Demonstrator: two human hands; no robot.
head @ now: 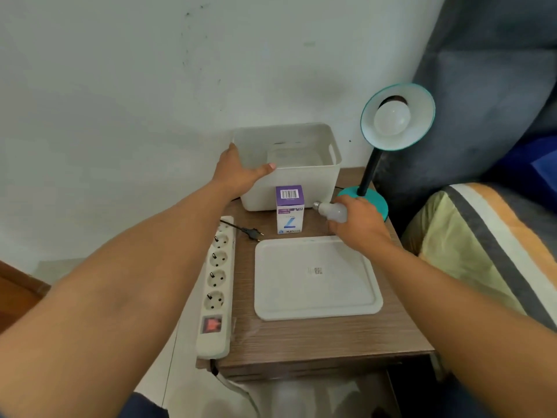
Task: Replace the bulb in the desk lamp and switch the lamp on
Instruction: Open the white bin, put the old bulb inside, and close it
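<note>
A teal desk lamp (372, 164) stands at the back right of a small wooden table (316, 336), its shade tilted toward me with a white bulb (391, 117) in the socket. My right hand (357, 224) is shut on a second white bulb (331, 212), held sideways just in front of the lamp's base, its metal screw end pointing left. My left hand (238, 173) rests on the front left corner of a white plastic bin (301, 179), thumb over its rim. A purple and white bulb box (290, 209) stands upright before the bin.
A white lid (316, 279) lies flat on the table's middle. A white power strip (217, 285) with a red switch runs along the left edge; the lamp's black plug (251, 233) lies loose beside it. A grey sofa and striped cushion (482, 236) crowd the right.
</note>
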